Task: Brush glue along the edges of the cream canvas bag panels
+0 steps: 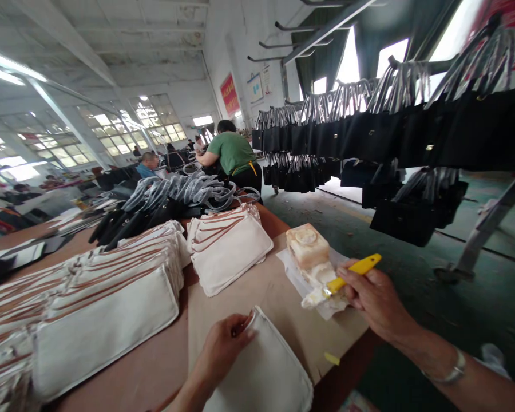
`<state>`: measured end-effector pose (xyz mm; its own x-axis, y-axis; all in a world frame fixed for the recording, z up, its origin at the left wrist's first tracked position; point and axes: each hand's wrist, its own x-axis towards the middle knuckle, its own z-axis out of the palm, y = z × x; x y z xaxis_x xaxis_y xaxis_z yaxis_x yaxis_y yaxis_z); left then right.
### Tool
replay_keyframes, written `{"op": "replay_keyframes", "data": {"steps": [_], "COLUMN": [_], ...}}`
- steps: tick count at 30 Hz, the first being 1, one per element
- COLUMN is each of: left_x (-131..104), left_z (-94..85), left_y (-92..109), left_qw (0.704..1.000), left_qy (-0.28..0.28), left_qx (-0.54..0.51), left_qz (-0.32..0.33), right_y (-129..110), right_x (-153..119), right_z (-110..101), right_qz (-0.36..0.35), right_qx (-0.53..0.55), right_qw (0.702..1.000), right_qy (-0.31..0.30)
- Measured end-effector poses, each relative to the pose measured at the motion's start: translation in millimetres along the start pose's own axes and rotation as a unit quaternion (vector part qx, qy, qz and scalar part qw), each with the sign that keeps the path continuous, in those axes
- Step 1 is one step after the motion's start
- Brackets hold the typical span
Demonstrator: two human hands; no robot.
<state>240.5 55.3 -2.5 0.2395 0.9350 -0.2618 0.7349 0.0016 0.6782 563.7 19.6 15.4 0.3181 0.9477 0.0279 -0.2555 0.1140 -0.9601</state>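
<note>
My right hand (371, 294) is closed around the yellow handle of a brush (356, 273). The brush's whitish, paste-covered end rests low over a sheet of white paper (335, 306), beside a squarish, cream-coloured container (308, 245) crusted with paste. My left hand (225, 349) pinches the upper corner of a white fabric pouch piece (261, 366) with piped edges, lying on brown cardboard (278, 286). A brown strip shows at the pinched corner. The lower part of this piece runs out of view.
Stacks of white pouch pieces (107, 326) with brown edging cover the left, and a smaller stack (232, 252) lies ahead. Behind are black bags with wrapped handles (184, 191). Racks of black bags (377, 137) stand at right. A person in green (236, 151) bends over the table.
</note>
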Motion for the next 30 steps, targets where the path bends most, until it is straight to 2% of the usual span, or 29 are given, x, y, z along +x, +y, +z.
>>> {"op": "replay_keyframes", "data": {"steps": [4, 7, 12, 16, 20, 23, 26, 30], "left_x": [-24.5, -35.5, -45.5, -49.6, -49.6, -49.2, -52.8, -65.6], "left_z": [7.2, 9.9, 11.5, 16.5, 19.5, 20.7, 25.4, 36.3], "left_y": [13.7, 22.1, 37.5, 42.0, 38.5, 37.3, 37.2, 36.5], "left_qw": [0.997, 0.991, 0.990, 0.988, 0.987, 0.988, 0.988, 0.970], "left_qy": [0.011, 0.020, 0.007, 0.000, 0.007, 0.013, 0.046, 0.120], "left_qx": [-0.068, -0.121, -0.118, -0.127, -0.132, -0.125, -0.092, -0.021], "left_qz": [0.030, 0.046, 0.070, 0.082, 0.088, 0.089, 0.116, 0.212], "right_y": [0.0, -3.9, -8.7, -13.2, -21.8, -22.6, -19.3, -18.9], "right_x": [-7.0, -15.3, -25.6, -24.6, -26.9, -32.0, -32.7, -24.5], "right_z": [34.1, 47.2, 63.9, 66.9, 60.1, 59.2, 60.0, 51.2], "right_qz": [-0.025, -0.057, -0.127, -0.183, -0.198, -0.201, -0.197, -0.168], "right_qx": [-0.003, -0.050, -0.099, -0.142, -0.156, -0.153, -0.145, -0.120], "right_qw": [0.997, 0.989, 0.968, 0.956, 0.956, 0.950, 0.950, 0.969], "right_qy": [-0.070, -0.129, -0.195, -0.180, -0.148, -0.185, -0.195, -0.138]}}
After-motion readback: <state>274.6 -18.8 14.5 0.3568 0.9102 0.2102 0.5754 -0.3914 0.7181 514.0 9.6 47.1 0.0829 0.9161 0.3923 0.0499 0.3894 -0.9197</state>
